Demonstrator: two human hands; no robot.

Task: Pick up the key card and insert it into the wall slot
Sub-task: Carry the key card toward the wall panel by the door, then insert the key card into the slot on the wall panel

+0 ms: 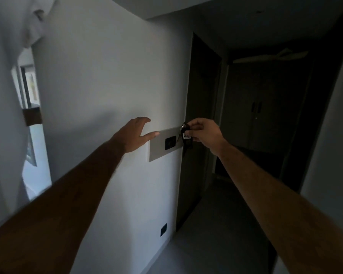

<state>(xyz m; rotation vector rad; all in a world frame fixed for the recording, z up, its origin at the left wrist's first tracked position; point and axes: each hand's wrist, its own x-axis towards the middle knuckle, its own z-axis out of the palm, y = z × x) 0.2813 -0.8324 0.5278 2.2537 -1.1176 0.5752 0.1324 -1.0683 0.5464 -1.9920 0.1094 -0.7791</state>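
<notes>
My right hand [205,135] pinches a dark key card [187,136] that hangs on a metal ring, with a white label on it. The card is held at the right end of a grey wall plate [159,150], beside the wall's corner. A small black square unit [170,142] sits in the plate, just left of the card. I cannot tell whether the card is inside a slot. My left hand [136,135] rests flat on the white wall with fingers spread, its thumb tip touching the plate's upper left edge. It holds nothing.
A dark doorway [198,123] opens right behind the wall corner, with a dim corridor and closed doors [255,115] beyond. A small black socket [163,229] sits low on the wall. At the far left is a lit opening [31,107].
</notes>
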